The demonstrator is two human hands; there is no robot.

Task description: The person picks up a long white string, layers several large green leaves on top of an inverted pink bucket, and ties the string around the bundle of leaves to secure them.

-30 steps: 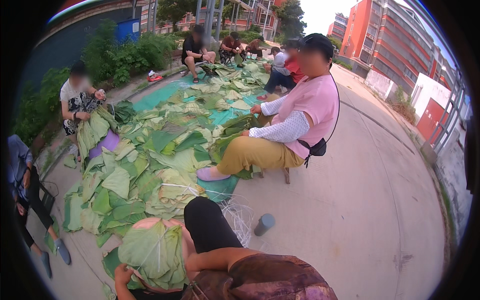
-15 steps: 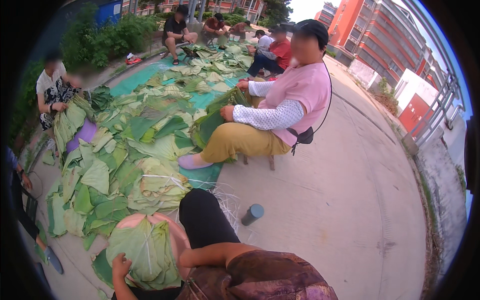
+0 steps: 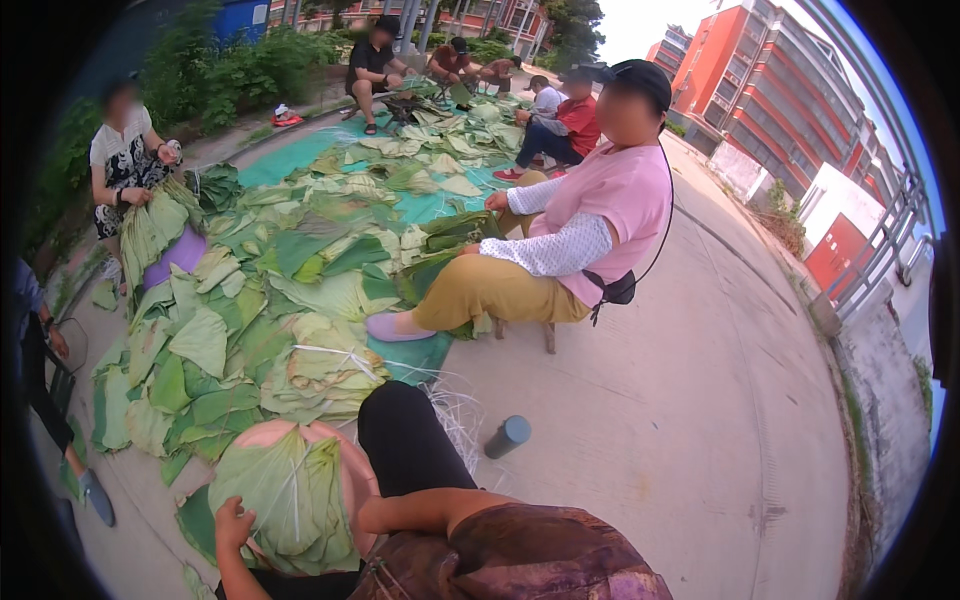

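A bundle of large green leaves lies over a pink plastic basin in front of me, with a white strip running across its top. My left hand is at the bundle's left edge, fingers loosely bent and apart; I see nothing held in them. From the lower edge my right forearm crosses toward the basin's right side. Its hand is hidden beside the leaves, so its fingers do not show. A tied leaf bundle lies just beyond the basin.
Loose leaves cover a green sheet. White strips lie by my knee, near a dark cylindrical container. A person in pink sits at right, another person at left; several more sit farther back.
The view has shifted slightly, moving the far scene right. My left hand has risen a little along the bundle's edge. The person at left has raised one hand away from the leaves.
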